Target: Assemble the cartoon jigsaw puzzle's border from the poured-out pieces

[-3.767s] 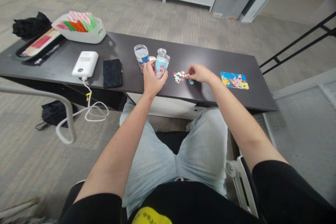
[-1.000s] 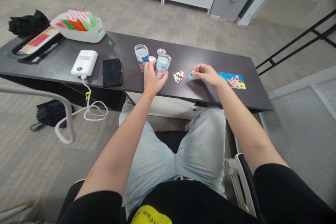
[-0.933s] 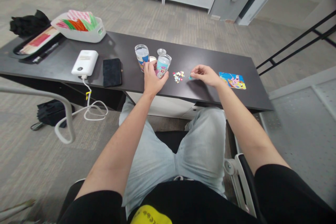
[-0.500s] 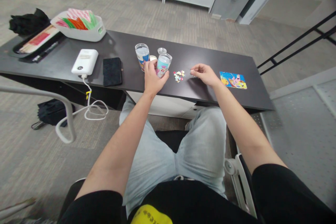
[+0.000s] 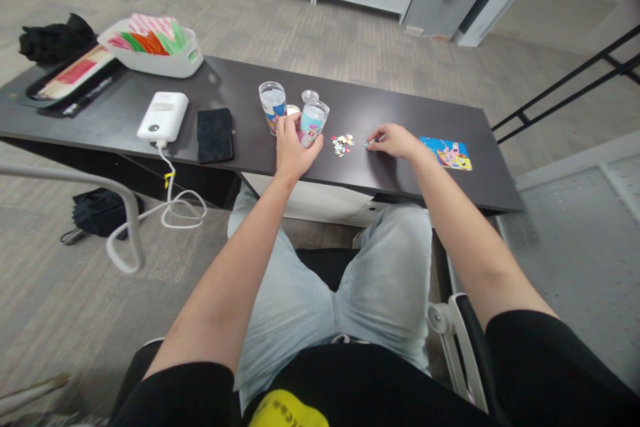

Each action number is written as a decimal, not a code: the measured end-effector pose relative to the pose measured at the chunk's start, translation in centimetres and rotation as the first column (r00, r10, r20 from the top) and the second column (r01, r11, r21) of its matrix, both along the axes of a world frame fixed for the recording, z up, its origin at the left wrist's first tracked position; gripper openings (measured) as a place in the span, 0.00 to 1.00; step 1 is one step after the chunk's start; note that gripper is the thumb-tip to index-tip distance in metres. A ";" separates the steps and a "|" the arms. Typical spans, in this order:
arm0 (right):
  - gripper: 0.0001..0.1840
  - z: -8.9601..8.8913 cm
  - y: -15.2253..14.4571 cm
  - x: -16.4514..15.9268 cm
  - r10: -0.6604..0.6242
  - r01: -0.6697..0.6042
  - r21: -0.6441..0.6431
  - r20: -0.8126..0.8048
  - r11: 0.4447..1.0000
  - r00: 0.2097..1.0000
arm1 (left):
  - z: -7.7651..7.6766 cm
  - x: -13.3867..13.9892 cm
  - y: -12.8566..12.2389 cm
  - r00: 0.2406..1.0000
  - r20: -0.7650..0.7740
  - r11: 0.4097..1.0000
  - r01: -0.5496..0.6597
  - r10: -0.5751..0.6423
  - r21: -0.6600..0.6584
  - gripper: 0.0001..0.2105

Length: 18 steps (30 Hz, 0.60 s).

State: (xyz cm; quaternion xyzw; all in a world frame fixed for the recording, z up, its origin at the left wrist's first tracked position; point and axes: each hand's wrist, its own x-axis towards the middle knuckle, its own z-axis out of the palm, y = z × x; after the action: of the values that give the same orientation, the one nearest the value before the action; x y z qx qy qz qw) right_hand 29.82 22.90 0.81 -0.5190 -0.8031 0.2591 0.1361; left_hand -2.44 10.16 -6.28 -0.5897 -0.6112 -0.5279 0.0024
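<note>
The tabletop (image 5: 350,103) was long, dark and smooth, with a soft shine. Toward its left end lay a black tray (image 5: 37,104), a pen (image 5: 89,96) along the tray's near side, a white basket (image 5: 155,65) by the back edge, and a black bundle (image 5: 56,41) at the far corner. Nearer the front edge lay 1 white power bank (image 5: 163,117) and, to its right, 1 black phone (image 5: 215,136). A printed cup (image 5: 273,107) stood near the middle, with a clear lid (image 5: 310,96) behind and to its right. Farther right came a small pile of puzzle pieces (image 5: 342,145), then 1 flat picture card (image 5: 449,153).
</note>
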 end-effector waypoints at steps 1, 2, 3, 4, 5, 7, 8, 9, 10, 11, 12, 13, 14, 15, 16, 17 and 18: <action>0.10 0.1 0.0 -0.2 0.015 -0.015 -0.002 0.007 1.000 1.000 | 0.1 0.0 0.0 1.000 0.006 1.000 -0.003 0.003 -0.006 0.32; 0.10 0.3 0.0 -0.4 0.029 -0.029 -0.007 0.012 1.000 0.999 | 0.1 0.1 0.0 1.000 0.011 1.000 -0.007 0.007 -0.008 0.32; 0.10 0.4 -0.1 -0.6 0.043 -0.042 -0.015 0.015 0.999 0.999 | 0.2 0.1 0.0 1.000 0.015 1.000 -0.011 0.011 -0.006 0.31; 0.11 0.6 -0.1 -0.7 0.055 -0.054 -0.024 0.015 0.998 0.998 | 0.2 0.1 -0.1 1.000 0.016 1.000 -0.016 0.016 -0.003 0.31; 0.12 0.7 -0.2 -0.9 0.064 -0.063 -0.033 0.009 0.997 0.998 | 0.2 0.2 -0.1 1.000 0.016 1.000 -0.021 0.021 -0.001 0.31; 0.15 1.0 -0.4 -1.1 0.073 -0.074 -0.054 -0.016 0.996 0.997 | 0.3 0.2 -0.1 1.000 0.016 1.000 -0.021 0.021 -0.005 0.31; 0.17 1.1 -0.5 -1.2 0.076 -0.078 -0.073 -0.034 0.994 0.997 | 0.4 0.2 -0.2 1.000 0.016 1.000 -0.015 0.015 -0.011 0.31; 0.18 1.1 -0.7 -1.3 0.077 -0.082 -0.097 -0.056 0.992 0.996 | 0.4 0.2 -0.2 1.000 0.017 1.000 -0.008 0.008 -0.018 0.31; 0.19 1.2 -0.8 -1.4 0.075 -0.084 -0.126 -0.079 0.988 0.994 | 0.5 0.2 -0.2 1.000 0.019 1.000 -0.001 0.001 -0.027 0.31; 0.19 1.2 -1.0 -1.5 0.070 -0.086 -0.157 -0.103 0.984 0.992 | 0.6 0.2 -0.3 1.000 0.020 0.999 0.005 -0.005 -0.034 0.32; 0.19 1.3 -1.1 -1.6 0.065 -0.088 -0.187 -0.127 0.978 0.990 | 0.6 0.2 -0.3 1.000 0.021 0.999 0.010 -0.009 -0.036 0.32; 0.19 1.4 -1.2 -1.7 0.060 -0.091 -0.207 -0.152 0.974 0.987 | 0.7 0.2 -0.3 1.000 0.021 0.999 0.015 -0.014 -0.034 0.32; 0.19 1.6 -1.2 -1.8 0.056 -0.095 -0.211 -0.182 0.973 0.982 | 0.7 0.2 -0.4 1.000 0.020 0.999 0.021 -0.021 -0.027 0.33; 0.20 1.8 -1.2 -2.1 0.054 -0.098 -0.193 -0.222 0.976 0.974 | 0.8 0.3 -0.4 0.999 0.016 0.999 0.029 -0.029 -0.021 0.33; 0.20 2.2 -1.0 -2.4 0.054 -0.099 -0.155 -0.273 0.983 0.960 | 0.8 0.3 -0.5 0.999 0.011 0.999 0.036 -0.035 -0.017 0.33; 0.20 2.7 -0.8 -2.9 0.060 -0.098 -0.097 -0.333 0.990 0.941 | 0.9 0.4 -0.5 0.999 0.005 0.999 0.040 -0.040 -0.017 0.33; 0.21 3.2 -0.6 -3.5 0.076 -0.093 -0.024 -0.395 0.995 0.915 | 0.9 0.4 -0.5 0.999 -0.002 0.999 0.041 -0.042 -0.021 0.34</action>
State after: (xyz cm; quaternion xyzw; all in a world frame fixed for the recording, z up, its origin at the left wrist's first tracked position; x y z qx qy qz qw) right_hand 26.35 22.32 4.02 -0.4237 -0.7753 0.3810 0.2723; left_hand -2.00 9.62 -5.41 -0.6030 -0.6042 -0.5208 -0.0138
